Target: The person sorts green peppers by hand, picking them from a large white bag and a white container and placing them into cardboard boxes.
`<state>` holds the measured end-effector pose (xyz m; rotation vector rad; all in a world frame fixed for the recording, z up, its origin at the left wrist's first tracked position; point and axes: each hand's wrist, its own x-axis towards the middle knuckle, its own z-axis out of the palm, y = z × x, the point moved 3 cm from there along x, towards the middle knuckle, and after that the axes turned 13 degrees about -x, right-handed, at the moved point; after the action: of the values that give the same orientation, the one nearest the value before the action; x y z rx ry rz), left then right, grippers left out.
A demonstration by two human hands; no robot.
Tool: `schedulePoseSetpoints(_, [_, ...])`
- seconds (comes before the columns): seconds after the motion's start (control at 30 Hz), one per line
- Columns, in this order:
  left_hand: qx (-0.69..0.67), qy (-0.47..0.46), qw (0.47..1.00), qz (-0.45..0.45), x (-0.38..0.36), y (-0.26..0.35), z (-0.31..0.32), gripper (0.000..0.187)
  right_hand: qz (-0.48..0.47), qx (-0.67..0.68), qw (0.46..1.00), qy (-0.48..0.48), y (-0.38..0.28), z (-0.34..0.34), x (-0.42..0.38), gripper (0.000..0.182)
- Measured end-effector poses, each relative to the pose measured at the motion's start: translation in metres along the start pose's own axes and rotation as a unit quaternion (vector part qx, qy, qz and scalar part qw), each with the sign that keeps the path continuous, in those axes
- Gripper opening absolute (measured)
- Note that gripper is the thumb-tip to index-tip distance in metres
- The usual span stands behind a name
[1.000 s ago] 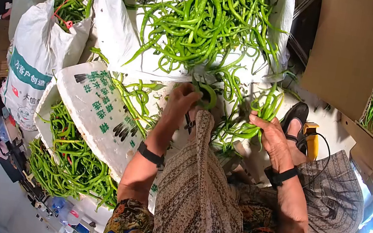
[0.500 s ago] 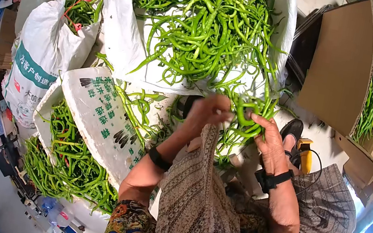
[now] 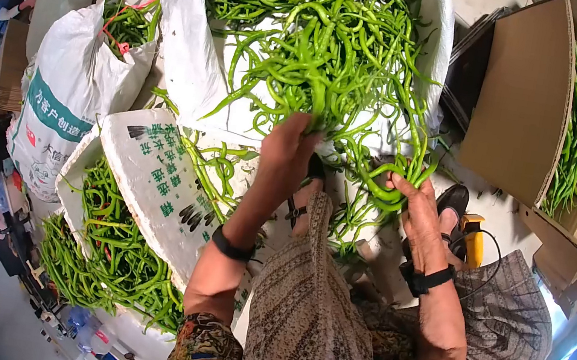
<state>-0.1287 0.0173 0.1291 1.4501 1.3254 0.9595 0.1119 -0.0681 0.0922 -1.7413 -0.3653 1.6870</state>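
Observation:
Long green chili peppers [image 3: 332,58] lie heaped in a white-lined container [image 3: 183,33] before me. My left hand [image 3: 289,148] is at the heap's near edge, its fingers closed around peppers that blur with motion just above the knuckles. A small bunch of curved green chili peppers [image 3: 387,190] is gripped in my right hand [image 3: 422,214], thumb across the stems, ends pointing up and left. Below that bunch, more loose peppers [image 3: 351,217] lie near my feet.
At left stand a white woven sack [image 3: 62,96] of peppers and a foam box with its printed lid [image 3: 158,181] leaning over peppers [image 3: 116,250]. An open cardboard box [image 3: 523,97] holding peppers is at right. A yellow object [image 3: 473,245] lies by my shoe. Another person [image 3: 17,1] is far left.
My left hand has moved away from the right hand, up and left to the pepper heap. My right hand keeps its bunch in nearly the same place.

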Motion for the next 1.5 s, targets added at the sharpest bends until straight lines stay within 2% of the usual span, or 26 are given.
schedulePoseSetpoints(0.07, [-0.148, 0.029, 0.984, -0.094, -0.007, 0.015, -0.015, 0.021, 0.002, -0.013, 0.999, 0.039, 0.008, -0.003, 0.005, 0.036])
schedulePoseSetpoints(0.13, [-0.323, 0.054, 0.927, -0.183, -0.003, 0.016, -0.025, 0.026, -0.005, -0.002, 0.998, 0.059, 0.003, 0.002, 0.003, 0.038])
schedulePoseSetpoints(0.23, [-0.515, 0.037, 0.841, -0.161, -0.007, 0.051, -0.024, 0.021, -0.060, 0.019, 0.997, 0.031, -0.018, 0.008, -0.010, 0.040])
schedulePoseSetpoints(0.27, [-0.445, 0.008, 0.888, -0.115, -0.008, 0.057, -0.030, 0.023, -0.094, 0.016, 0.995, 0.029, -0.031, 0.012, -0.015, 0.040])
schedulePoseSetpoints(0.37, [-0.630, -0.017, 0.772, -0.083, 0.005, 0.062, -0.029, 0.025, -0.154, -0.066, 0.985, 0.031, -0.052, 0.015, -0.020, 0.040])
schedulePoseSetpoints(0.4, [-0.608, 0.028, 0.787, -0.100, 0.008, 0.062, -0.022, 0.028, -0.156, -0.056, 0.986, 0.032, -0.055, 0.018, -0.019, 0.040])
schedulePoseSetpoints(0.5, [-0.611, -0.063, 0.784, -0.092, 0.007, 0.076, -0.011, 0.030, -0.155, -0.024, 0.987, 0.029, -0.064, 0.023, -0.020, 0.043])
schedulePoseSetpoints(0.53, [-0.536, -0.039, 0.835, -0.115, 0.005, 0.085, -0.012, 0.032, -0.170, -0.021, 0.985, 0.020, -0.069, 0.025, -0.024, 0.045])
schedulePoseSetpoints(0.67, [-0.517, -0.039, 0.844, -0.135, 0.005, 0.097, -0.004, 0.033, -0.181, 0.053, 0.981, -0.041, -0.086, 0.030, -0.040, 0.046])
schedulePoseSetpoints(0.8, [-0.509, 0.024, 0.851, -0.129, 0.001, 0.106, -0.012, 0.030, -0.188, 0.126, 0.968, -0.106, -0.093, 0.027, -0.046, 0.048])
schedulePoseSetpoints(0.9, [-0.476, -0.013, 0.871, -0.120, 0.000, 0.109, -0.013, 0.029, -0.193, 0.143, 0.964, -0.118, -0.099, 0.026, -0.053, 0.049])
schedulePoseSetpoints(1.03, [-0.416, -0.068, 0.882, -0.210, 0.000, 0.104, 0.012, 0.030, -0.222, 0.119, 0.961, -0.116, -0.103, 0.037, -0.062, 0.050])
schedulePoseSetpoints(1.1, [-0.394, -0.094, 0.891, -0.207, -0.001, 0.103, 0.027, 0.032, -0.262, 0.113, 0.952, -0.112, -0.109, 0.045, -0.069, 0.049])
schedulePoseSetpoints(1.17, [-0.369, -0.129, 0.899, -0.196, 0.000, 0.107, 0.040, 0.034, -0.250, 0.118, 0.953, -0.119, -0.108, 0.050, -0.069, 0.049])
schedulePoseSetpoints(1.2, [-0.342, -0.158, 0.909, -0.179, 0.001, 0.110, 0.045, 0.036, -0.245, 0.121, 0.954, -0.123, -0.108, 0.053, -0.069, 0.049])
schedulePoseSetpoints(1.33, [-0.266, -0.132, 0.944, -0.141, 0.005, 0.114, 0.051, 0.042, -0.285, 0.037, 0.954, -0.084, -0.110, 0.062, -0.070, 0.054])
schedulePoseSetpoints(1.43, [-0.166, -0.088, 0.982, 0.028, 0.008, 0.089, 0.053, 0.045, -0.295, -0.021, 0.954, -0.049, -0.104, 0.071, -0.061, 0.057])
schedulePoseSetpoints(1.5, [-0.023, -0.065, 0.982, 0.176, 0.000, 0.093, 0.049, 0.041, -0.303, -0.069, 0.950, -0.027, -0.102, 0.076, -0.057, 0.060])
